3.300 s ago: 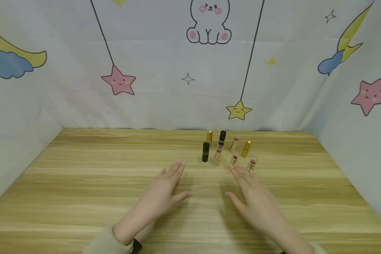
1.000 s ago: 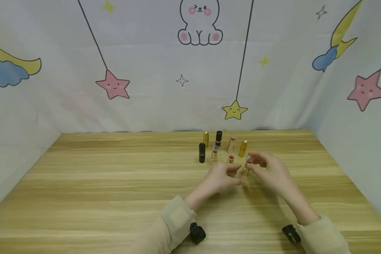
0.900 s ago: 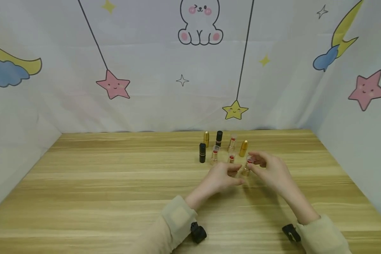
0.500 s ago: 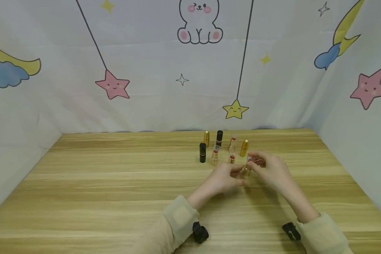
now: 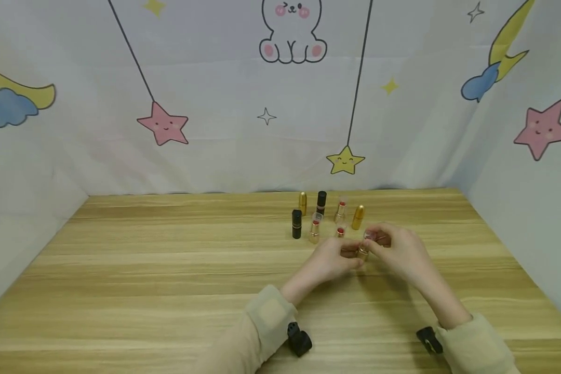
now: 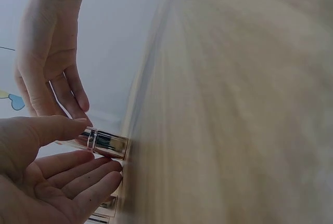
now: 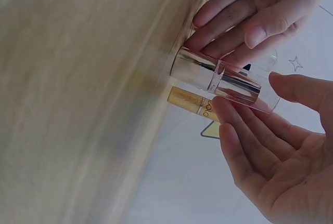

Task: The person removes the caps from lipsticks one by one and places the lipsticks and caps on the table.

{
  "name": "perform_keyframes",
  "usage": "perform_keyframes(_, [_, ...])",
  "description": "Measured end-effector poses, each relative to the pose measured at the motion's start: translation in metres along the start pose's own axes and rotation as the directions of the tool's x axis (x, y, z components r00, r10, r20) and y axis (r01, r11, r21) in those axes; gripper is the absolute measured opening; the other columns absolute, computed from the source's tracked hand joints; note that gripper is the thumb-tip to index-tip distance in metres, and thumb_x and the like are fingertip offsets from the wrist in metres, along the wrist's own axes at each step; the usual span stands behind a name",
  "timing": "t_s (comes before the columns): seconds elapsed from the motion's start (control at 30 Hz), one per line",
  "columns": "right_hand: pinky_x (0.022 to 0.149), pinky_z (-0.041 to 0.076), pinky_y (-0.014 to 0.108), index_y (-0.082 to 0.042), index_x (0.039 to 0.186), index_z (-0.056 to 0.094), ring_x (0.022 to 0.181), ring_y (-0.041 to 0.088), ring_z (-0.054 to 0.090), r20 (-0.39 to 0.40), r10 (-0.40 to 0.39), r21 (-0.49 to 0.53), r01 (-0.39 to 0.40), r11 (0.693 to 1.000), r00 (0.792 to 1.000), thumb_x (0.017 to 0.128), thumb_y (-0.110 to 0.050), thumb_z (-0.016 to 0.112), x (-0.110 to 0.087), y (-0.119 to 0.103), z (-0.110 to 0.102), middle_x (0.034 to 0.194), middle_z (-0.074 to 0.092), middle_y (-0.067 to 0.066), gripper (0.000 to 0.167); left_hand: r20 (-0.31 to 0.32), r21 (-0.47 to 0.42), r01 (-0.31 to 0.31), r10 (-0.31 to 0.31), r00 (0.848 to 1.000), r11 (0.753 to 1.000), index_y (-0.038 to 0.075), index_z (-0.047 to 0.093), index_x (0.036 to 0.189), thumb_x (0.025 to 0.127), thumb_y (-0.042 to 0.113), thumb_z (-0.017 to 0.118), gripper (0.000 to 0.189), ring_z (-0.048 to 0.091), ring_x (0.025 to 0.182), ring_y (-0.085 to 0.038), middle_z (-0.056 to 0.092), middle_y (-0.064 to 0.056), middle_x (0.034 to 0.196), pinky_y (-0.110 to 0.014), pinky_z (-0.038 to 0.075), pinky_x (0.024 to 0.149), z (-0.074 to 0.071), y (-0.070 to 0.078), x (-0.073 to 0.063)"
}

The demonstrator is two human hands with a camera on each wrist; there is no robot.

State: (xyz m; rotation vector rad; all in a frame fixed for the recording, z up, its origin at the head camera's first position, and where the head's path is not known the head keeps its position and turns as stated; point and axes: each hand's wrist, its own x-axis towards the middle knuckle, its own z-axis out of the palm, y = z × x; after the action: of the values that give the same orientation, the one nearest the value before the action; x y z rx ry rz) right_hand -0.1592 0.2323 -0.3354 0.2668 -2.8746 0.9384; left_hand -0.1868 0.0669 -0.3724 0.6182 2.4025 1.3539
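Observation:
One clear-capped lipstick (image 5: pixel 363 253) with a gold base stands upright on the table between my two hands. My right hand (image 5: pixel 399 252) pinches its transparent cap (image 7: pixel 268 103) between thumb and fingers, plain in the right wrist view. Low on the left side, my left hand (image 5: pixel 333 258) holds the gold base between thumb and index finger. The left wrist view shows the gold base (image 6: pixel 110 145) between those fingers, its foot at the tabletop. Just behind my left hand is another clear-capped lipstick (image 5: pixel 340 231), its lower part hidden by that hand.
Other lipsticks stand close behind: a black tube (image 5: pixel 296 224), a second black tube (image 5: pixel 321 202), gold bullet-shaped tubes (image 5: pixel 357 217) and more clear-capped ones (image 5: pixel 315 232). A white printed curtain (image 5: pixel 234 156) backs the wooden table (image 5: pixel 168 270).
Both hands have come from the table's middle to the front-right lipstick. Over the last second my left thumb and index have closed in on its base; my right hand stays at its cap.

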Motion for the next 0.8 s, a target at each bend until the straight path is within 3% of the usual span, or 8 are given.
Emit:
perform_keyframes(0.2, [0.075,0.054,0.041,-0.008,0.098,0.069,0.083,0.021,0.071,0.041,0.019,0.005,-0.019,1.0,0.999,0.088,-0.022,0.069,-0.002,-0.002,-0.005,0.092,0.074,0.009,0.017,-0.013,-0.003,-0.035,0.035,0.999,0.999,0.008,0.064,0.125,0.09,0.015,0.067,0.036,0.068,0.106,-0.014,0.07,-0.006,0.117,-0.019,0.051,0.089,0.004,0.0,0.001])
perform_keyframes(0.33, [0.076,0.054,0.039,-0.008,0.097,0.07,0.083,0.019,0.07,0.088,0.021,0.014,-0.022,1.0,0.996,0.087,-0.021,0.069,-0.002,-0.004,-0.008,0.092,0.074,0.008,0.016,-0.028,0.058,-0.061,0.063,0.998,0.996,0.008,0.066,0.122,0.089,0.013,0.068,0.033,0.068,0.103,-0.012,0.072,-0.005,0.113,-0.017,0.051,0.086,0.008,-0.001,0.0])
perform_keyframes(0.5, [0.075,0.054,0.038,-0.009,0.096,0.069,0.084,0.017,0.069,0.133,0.011,0.011,-0.013,1.0,0.991,0.087,-0.021,0.069,-0.003,-0.005,-0.011,0.091,0.074,0.006,0.015,-0.053,0.115,-0.095,0.102,0.993,0.989,0.007,0.068,0.115,0.085,0.008,0.071,0.03,0.068,0.088,-0.007,0.074,-0.004,0.101,-0.013,0.049,0.076,0.01,-0.001,-0.001])
perform_keyframes(0.8, [0.074,0.053,0.035,-0.01,0.096,0.069,0.082,0.013,0.068,0.174,-0.008,0.004,0.007,1.0,0.985,0.086,-0.022,0.07,-0.006,-0.007,-0.014,0.089,0.073,0.002,0.016,-0.06,0.126,-0.106,0.114,0.992,0.986,0.006,0.072,0.102,0.082,0.006,0.073,0.021,0.063,0.075,-0.001,0.074,-0.003,0.089,-0.011,0.048,0.068,0.011,-0.001,-0.001])
